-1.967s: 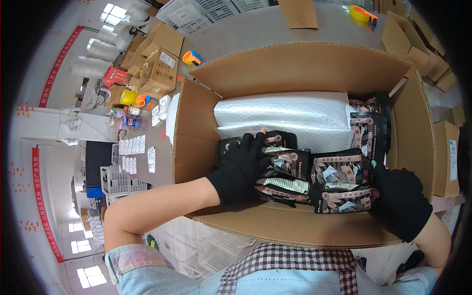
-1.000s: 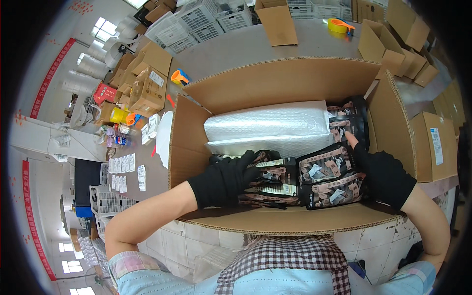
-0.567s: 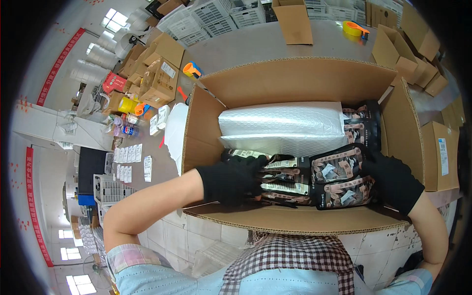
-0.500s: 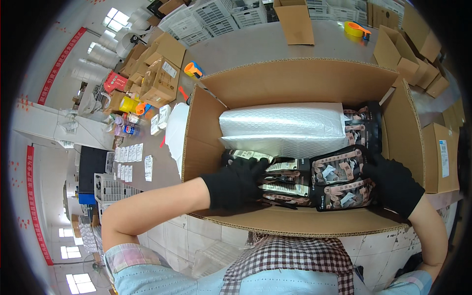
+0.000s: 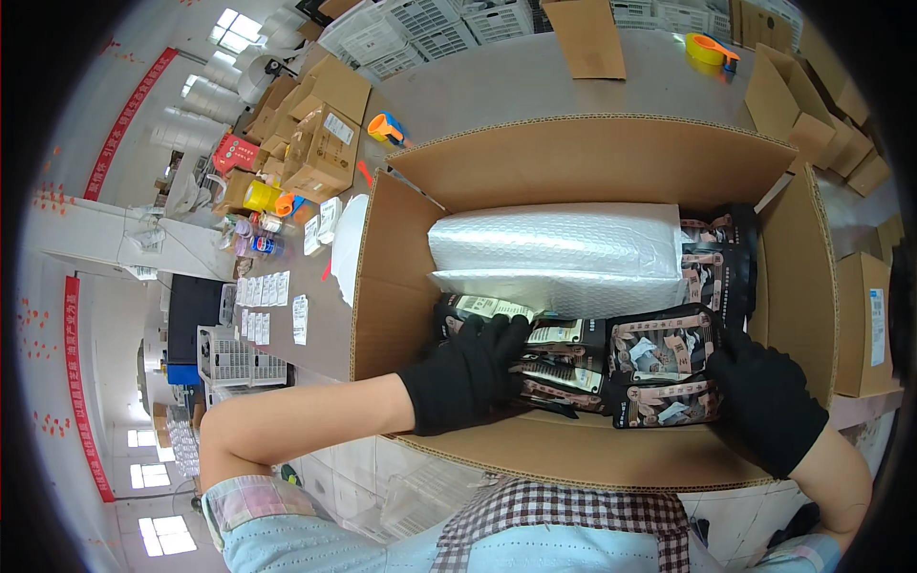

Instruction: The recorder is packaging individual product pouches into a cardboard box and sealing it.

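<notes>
Workroom, grey counter [image 5: 458,95]: an open corrugated carton [image 5: 573,167] contains black printed pouches [image 5: 659,349] along its near side, in front of a silvery bubble-wrap bundle [image 5: 564,253]. The left hand [image 5: 468,372] has its fingers bent over the pouches at left; the right hand [image 5: 769,396] lies against the right edge of the front ones. Whether either hand's fingers grip cannot be told. Pouches judged light, pliable, somewhat slippery; hold by side edges, without squeezing mid-panel.

In one carton [image 5: 573,158] we count one left hand [image 5: 470,368] at eight o'clock and one right hand [image 5: 769,396] at four. We see one silver bundle [image 5: 564,239]; black pouches [image 5: 662,346] overlap beyond counting.
</notes>
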Motion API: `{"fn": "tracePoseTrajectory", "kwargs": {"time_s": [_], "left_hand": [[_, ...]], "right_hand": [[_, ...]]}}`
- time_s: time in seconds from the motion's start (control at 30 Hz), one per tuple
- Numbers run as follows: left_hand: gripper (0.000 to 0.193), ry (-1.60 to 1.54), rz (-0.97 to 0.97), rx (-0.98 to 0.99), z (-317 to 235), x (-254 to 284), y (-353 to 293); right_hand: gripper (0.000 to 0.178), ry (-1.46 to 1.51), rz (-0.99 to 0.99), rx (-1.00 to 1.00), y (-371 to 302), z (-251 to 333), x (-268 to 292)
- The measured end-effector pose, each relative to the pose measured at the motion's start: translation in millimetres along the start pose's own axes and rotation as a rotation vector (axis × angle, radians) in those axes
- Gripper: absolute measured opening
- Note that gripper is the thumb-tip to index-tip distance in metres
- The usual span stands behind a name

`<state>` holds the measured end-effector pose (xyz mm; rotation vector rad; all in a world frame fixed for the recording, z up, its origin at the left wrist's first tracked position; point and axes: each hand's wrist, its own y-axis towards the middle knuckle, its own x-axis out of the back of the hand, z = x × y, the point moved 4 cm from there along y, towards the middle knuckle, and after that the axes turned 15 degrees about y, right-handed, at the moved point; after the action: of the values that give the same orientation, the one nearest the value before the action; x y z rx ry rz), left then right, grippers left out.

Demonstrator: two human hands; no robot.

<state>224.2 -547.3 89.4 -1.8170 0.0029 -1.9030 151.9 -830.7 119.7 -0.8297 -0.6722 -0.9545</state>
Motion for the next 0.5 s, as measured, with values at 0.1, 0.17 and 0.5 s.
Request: {"fn": "tracePoseTrajectory", "kwargs": {"time_s": [0.1,0.17,0.5], "left_hand": [[0.075,0.037,-0.096,0.019,-6.7,-7.0,6.7],[0.068,-0.01,-0.096,0.037,-8.6,-15.0,11.6],[0.053,-0.033,0.005,0.041,2.9,-10.8,21.2]], "right_hand": [[0.041,-0.062,0.056,-0.045,1.5,-6.2,-5.3],[0.039,-0.084,0.052,-0.057,-0.6,-8.2,-6.4],[0.019,0.122,-0.116,0.003,7.0,-18.7,0.0]]}}
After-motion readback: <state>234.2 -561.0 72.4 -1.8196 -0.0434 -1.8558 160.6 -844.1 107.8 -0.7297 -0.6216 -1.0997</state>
